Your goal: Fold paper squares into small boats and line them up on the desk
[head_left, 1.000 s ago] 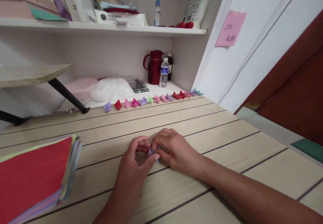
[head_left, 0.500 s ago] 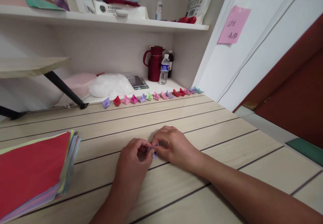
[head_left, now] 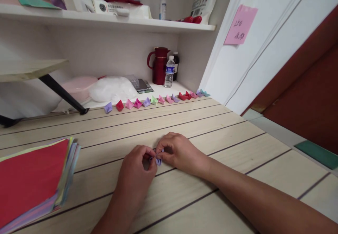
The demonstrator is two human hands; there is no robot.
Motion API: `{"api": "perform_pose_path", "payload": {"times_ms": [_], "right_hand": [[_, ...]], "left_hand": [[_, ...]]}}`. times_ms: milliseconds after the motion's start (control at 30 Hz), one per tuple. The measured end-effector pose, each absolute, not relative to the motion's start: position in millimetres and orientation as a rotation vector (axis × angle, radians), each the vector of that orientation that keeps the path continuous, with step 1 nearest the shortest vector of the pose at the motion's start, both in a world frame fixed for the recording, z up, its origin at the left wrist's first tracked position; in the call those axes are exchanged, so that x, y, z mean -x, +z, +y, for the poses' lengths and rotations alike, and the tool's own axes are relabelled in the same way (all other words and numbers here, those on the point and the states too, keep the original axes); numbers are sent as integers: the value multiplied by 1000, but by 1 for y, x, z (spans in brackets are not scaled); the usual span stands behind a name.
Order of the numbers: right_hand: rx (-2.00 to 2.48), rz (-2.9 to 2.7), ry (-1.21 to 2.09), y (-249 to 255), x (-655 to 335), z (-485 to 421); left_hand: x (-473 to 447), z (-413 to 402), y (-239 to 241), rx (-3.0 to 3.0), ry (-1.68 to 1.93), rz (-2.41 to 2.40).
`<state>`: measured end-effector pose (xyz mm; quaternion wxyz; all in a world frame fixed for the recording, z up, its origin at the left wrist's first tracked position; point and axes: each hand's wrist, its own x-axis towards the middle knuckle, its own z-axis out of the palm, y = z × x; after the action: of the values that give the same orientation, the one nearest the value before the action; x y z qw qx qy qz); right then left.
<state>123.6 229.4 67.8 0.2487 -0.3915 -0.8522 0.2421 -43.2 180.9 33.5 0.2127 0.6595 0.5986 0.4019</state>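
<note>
My left hand and my right hand meet over the wooden table, both pinched on a small folded purple paper piece. Most of the piece is hidden by my fingertips. At the table's far edge stands a row of small folded paper shapes in purple, red, pink, green and blue. A stack of coloured paper sheets with a red sheet on top lies at the left, well apart from my hands.
Behind the row, a white ledge holds a dark red jug, a water bottle, a white plastic bag and a pink container. A shelf above carries packets. A pink note sticks on the white wall at right.
My fingers have shifted on the purple piece, pinching it tighter between both hands. The view has tilted slightly; nothing else on the table has moved.
</note>
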Motion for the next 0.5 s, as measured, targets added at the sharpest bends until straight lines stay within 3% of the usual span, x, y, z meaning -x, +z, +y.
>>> {"api": "perform_pose_path", "payload": {"times_ms": [500], "right_hand": [[996,-2379,671,67,-124,231]], "left_hand": [[41,177,39,-1889,921,1801]]}}
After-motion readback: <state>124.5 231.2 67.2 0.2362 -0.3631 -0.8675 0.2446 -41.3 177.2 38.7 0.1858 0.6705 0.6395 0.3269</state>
